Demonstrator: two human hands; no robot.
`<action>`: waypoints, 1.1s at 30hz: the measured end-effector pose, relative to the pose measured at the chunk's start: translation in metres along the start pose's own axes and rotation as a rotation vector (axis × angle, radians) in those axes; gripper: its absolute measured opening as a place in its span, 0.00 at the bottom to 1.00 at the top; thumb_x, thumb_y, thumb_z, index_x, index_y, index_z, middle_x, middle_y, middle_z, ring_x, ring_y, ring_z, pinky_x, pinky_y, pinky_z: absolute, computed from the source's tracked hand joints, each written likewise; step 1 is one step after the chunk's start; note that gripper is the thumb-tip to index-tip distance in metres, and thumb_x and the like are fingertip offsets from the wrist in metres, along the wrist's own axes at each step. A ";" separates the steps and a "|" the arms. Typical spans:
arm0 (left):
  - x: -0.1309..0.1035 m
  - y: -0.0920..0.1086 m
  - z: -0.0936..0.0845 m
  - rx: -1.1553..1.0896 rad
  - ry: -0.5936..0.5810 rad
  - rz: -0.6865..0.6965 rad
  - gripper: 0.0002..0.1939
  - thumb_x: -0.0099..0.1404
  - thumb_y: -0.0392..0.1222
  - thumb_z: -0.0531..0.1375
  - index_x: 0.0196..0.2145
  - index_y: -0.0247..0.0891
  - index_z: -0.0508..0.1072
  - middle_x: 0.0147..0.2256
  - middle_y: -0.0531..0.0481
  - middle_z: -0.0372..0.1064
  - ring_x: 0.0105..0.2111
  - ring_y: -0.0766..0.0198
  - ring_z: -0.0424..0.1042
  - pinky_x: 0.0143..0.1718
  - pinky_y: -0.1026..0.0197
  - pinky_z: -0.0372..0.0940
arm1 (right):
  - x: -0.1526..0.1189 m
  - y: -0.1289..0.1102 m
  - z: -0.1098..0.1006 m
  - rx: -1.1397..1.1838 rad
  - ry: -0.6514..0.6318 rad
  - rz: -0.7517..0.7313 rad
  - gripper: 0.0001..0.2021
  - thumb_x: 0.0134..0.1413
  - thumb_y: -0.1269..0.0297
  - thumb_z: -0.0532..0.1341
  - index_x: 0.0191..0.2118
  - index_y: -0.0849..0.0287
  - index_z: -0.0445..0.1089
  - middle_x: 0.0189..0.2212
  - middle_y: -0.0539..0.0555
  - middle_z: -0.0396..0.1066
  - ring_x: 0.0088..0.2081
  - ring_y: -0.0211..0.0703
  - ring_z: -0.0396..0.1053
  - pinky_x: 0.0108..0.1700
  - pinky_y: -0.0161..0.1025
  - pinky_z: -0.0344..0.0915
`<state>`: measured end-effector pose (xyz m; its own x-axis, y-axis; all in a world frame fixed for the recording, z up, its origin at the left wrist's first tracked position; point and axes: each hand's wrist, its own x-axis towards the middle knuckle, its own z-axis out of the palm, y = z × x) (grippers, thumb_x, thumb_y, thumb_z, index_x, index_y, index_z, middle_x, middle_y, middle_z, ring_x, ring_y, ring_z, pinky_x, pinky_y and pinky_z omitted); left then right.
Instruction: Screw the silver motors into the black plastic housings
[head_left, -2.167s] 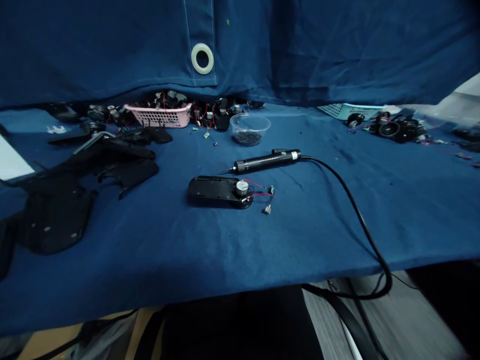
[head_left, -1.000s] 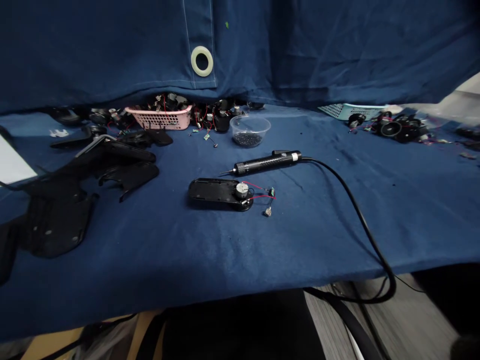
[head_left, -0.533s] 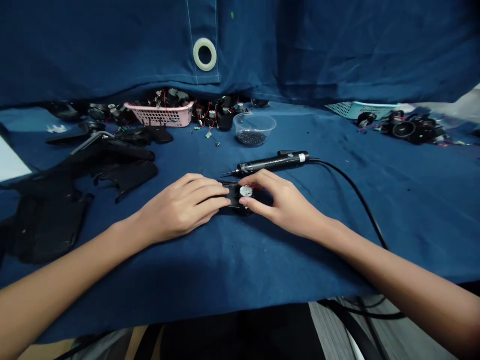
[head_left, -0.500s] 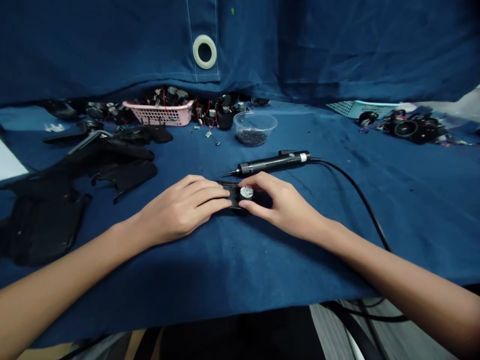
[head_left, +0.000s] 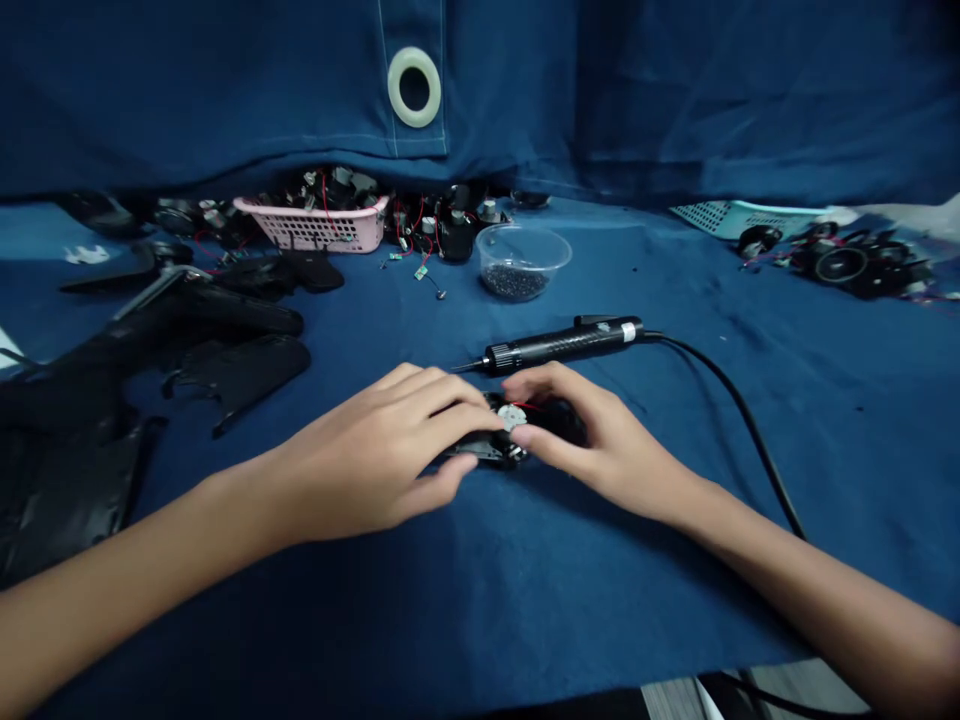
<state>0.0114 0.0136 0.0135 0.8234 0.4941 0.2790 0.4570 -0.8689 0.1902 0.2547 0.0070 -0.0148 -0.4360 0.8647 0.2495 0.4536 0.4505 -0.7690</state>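
Note:
A black plastic housing lies on the blue cloth between my hands, partly covered by them. In it, at its right part, sits a small round silvery motor with a red wire beside it. My left hand lies over the housing's left part, index fingertip at the motor's edge and thumb along the near side. From the right, my right hand curls around the motor, thumb on the near side and fingers on the far side. Just beyond my hands rests a black electric screwdriver, its bit pointing left.
A clear plastic tub of small dark screws stands behind the screwdriver. Beyond are a pink basket, a teal basket and heaps of wired motors. Black plastic shells lie at left. The screwdriver's cable runs down the right side.
My left fingers have moved over to the motor's edge and the left thumb now shows on the near side. The housing has turned a little. The whole view has shifted slightly.

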 end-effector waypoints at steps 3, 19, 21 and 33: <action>0.024 -0.002 -0.006 -0.051 -0.106 -0.033 0.21 0.70 0.39 0.53 0.60 0.49 0.63 0.56 0.48 0.63 0.51 0.58 0.66 0.54 0.53 0.61 | 0.002 0.002 -0.014 0.225 0.278 0.281 0.13 0.59 0.56 0.61 0.46 0.57 0.69 0.43 0.53 0.71 0.44 0.39 0.70 0.46 0.34 0.67; 0.009 0.022 -0.022 0.254 -0.284 -0.237 0.12 0.70 0.44 0.55 0.49 0.39 0.67 0.39 0.47 0.73 0.34 0.51 0.76 0.33 0.55 0.67 | 0.068 0.022 -0.044 0.519 0.281 1.203 0.22 0.52 0.48 0.66 0.37 0.67 0.69 0.27 0.65 0.73 0.27 0.48 0.75 0.21 0.36 0.73; 0.000 0.022 -0.020 0.277 -0.280 -0.341 0.10 0.72 0.45 0.53 0.46 0.40 0.68 0.38 0.47 0.73 0.32 0.50 0.76 0.29 0.56 0.65 | 0.070 0.022 -0.035 0.557 0.363 1.151 0.16 0.55 0.53 0.64 0.37 0.64 0.68 0.27 0.62 0.73 0.27 0.45 0.74 0.23 0.36 0.73; -0.037 0.005 -0.025 0.201 -0.105 -0.210 0.15 0.71 0.45 0.56 0.54 0.45 0.67 0.49 0.48 0.67 0.48 0.55 0.69 0.49 0.53 0.62 | 0.051 0.013 -0.031 0.856 0.938 0.696 0.07 0.60 0.60 0.55 0.34 0.57 0.59 0.26 0.49 0.67 0.26 0.35 0.69 0.26 0.30 0.71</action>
<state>-0.0249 -0.0077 0.0275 0.7295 0.6668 0.1525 0.6695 -0.7417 0.0407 0.2622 0.0642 0.0057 0.4877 0.8248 -0.2862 -0.3843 -0.0916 -0.9187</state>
